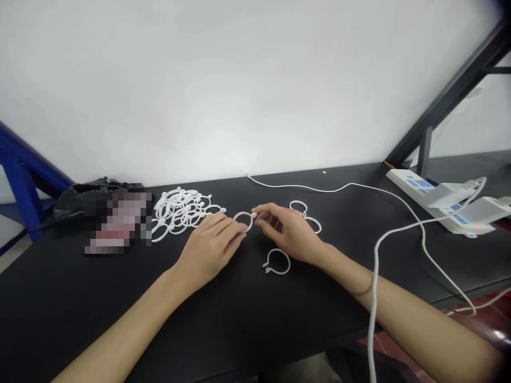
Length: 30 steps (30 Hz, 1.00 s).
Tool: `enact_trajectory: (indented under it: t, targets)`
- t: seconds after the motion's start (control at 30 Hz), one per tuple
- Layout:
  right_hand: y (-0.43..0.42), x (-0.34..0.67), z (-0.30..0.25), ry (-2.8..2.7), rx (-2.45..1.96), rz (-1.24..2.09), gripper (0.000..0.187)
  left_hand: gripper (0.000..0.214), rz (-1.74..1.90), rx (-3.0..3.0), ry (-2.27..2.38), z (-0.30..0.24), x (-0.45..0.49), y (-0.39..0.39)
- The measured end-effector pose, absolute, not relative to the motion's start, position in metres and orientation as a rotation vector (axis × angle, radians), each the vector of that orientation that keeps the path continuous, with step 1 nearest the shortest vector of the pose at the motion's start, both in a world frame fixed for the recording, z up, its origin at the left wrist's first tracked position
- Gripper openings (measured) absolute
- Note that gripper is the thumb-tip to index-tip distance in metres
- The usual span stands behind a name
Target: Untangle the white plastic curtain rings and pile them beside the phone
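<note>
A white plastic ring (pixel 242 218) lies between both my hands on the black table (pixel 80 298). My left hand (pixel 211 247) rests low with its fingers pressed together on the ring's left side. My right hand (pixel 289 231) pinches the ring's right end with fingertips curled. One closed white ring (pixel 277 261) lies just in front of my right wrist. Two more rings (pixel 305 213) lie behind my right hand. A heap of several white rings (pixel 181 210) sits to the left of my left hand.
A white cable (pixel 375 255) runs from the wall across the table and down over my right forearm. A white power strip (pixel 443 199) with plugs sits at the right. A black bag (pixel 80 197) and a blurred patch lie at the left. A white wall stands behind.
</note>
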State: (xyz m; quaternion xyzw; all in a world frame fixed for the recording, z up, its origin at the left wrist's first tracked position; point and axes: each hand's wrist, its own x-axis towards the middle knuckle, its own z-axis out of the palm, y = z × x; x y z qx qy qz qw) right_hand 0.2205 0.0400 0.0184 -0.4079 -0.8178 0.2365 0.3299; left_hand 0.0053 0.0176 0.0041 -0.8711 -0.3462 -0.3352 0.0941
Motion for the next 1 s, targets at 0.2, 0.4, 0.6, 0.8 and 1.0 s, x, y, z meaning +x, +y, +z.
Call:
enact_trajectory:
  t: [0.2,0.4,0.6,0.8,1.0]
  targets:
    - [0.044,0.225,0.023,-2.302,-1.214,0.538,0.019,0.014,-0.979,-2.365,-1.295,0.003,-0.018,0.034]
    - [0.04,0.236,0.043,-2.591,-1.11,0.842,0.026,0.02,-0.872,-2.024,-1.59,0.001,-0.037,0.049]
    - [0.036,0.242,0.048,-2.692,-1.072,0.934,0.047,0.027,-0.674,-2.0,-1.685,-0.002,-0.038,0.049]
    - [0.04,0.234,0.03,-2.626,-1.087,0.697,0.013,0.027,-0.726,-2.166,-1.525,0.007,-0.025,0.039]
    - [0.041,0.225,0.021,-2.427,-1.181,0.521,0.007,0.025,-0.768,-2.596,-1.148,0.012,-0.008,0.025]
